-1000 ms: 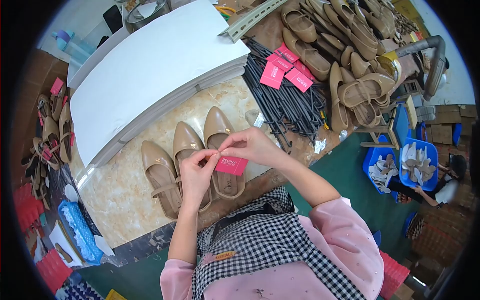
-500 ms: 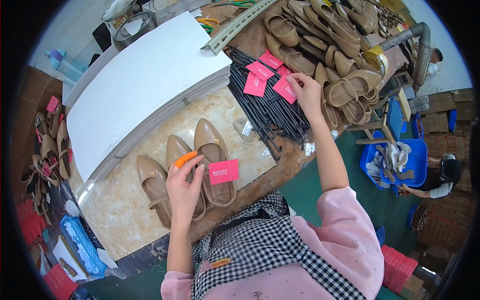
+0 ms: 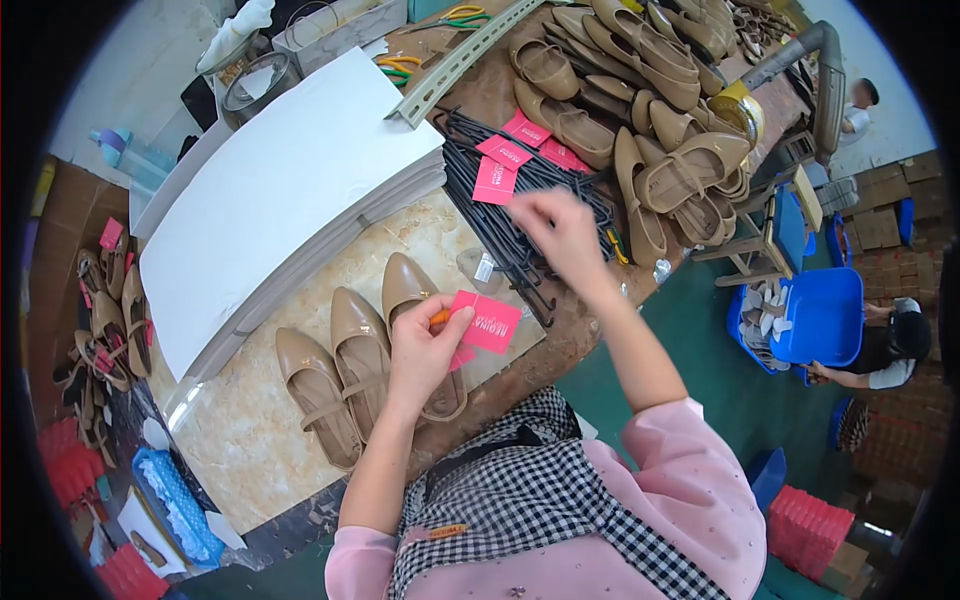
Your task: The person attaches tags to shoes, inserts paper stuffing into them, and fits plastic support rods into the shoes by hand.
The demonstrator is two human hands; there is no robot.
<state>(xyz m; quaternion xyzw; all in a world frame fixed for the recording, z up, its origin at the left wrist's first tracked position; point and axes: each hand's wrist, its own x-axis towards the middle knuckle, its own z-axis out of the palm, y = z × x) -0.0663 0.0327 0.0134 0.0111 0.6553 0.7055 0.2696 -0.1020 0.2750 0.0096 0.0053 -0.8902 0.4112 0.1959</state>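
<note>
My left hand [image 3: 420, 350] is closed on a pink hang tag [image 3: 485, 321] with white lettering. Part of a second pink tag [image 3: 462, 356] shows below it. A small orange piece [image 3: 439, 317] pokes out by the fingers; its kind is hidden. Under this hand stand several tan pointed flats, including a middle shoe [image 3: 360, 325] and a left shoe with a strap [image 3: 308, 370]. My right hand [image 3: 562, 235], blurred, has curled fingers above the black plastic hooks [image 3: 490, 215]; whatever it pinches I cannot make out. Loose pink tags [image 3: 495, 181] lie on the hooks.
A thick stack of white sheets [image 3: 280, 190] covers the table's left part, beside a slotted metal bar [image 3: 450, 65]. Many tan flats [image 3: 680, 170] are piled at the right. Beyond the table, a co-worker [image 3: 895, 345] is at a blue bin [image 3: 835, 320].
The right hand has left the loose tags and moved down and left. A pink tag now sits in the left hand, which has shifted right and up. The view has tilted slightly.
</note>
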